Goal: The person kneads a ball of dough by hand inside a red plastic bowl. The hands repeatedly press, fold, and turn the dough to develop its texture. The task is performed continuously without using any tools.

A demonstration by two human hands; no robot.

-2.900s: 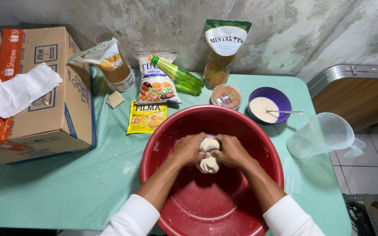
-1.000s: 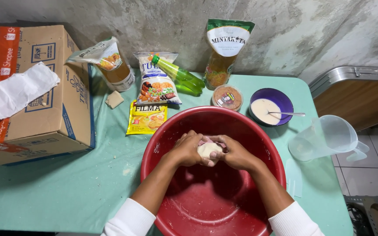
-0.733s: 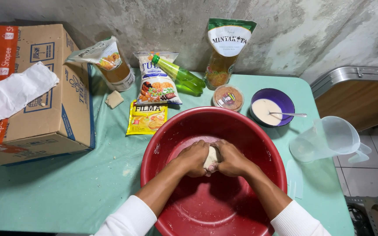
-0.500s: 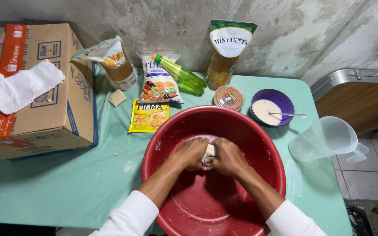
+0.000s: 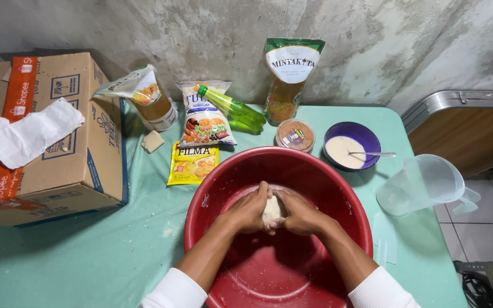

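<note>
Pressing pale dough lump (image 5: 272, 210) w/ both palms: left hand (image 5: 250, 210) & right hand (image 5: 299, 214) are cupping it tight, mid red basin (image 5: 338, 194), so walls are containing flour mess.

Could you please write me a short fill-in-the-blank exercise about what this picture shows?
1. Both hands press a lump of ____ inside the red basin.
2. A metal ____ rests in the purple bowl.
3. The clear plastic jug lies on the person's ____ side of the basin.
Missing words: dough; spoon; right.
</note>
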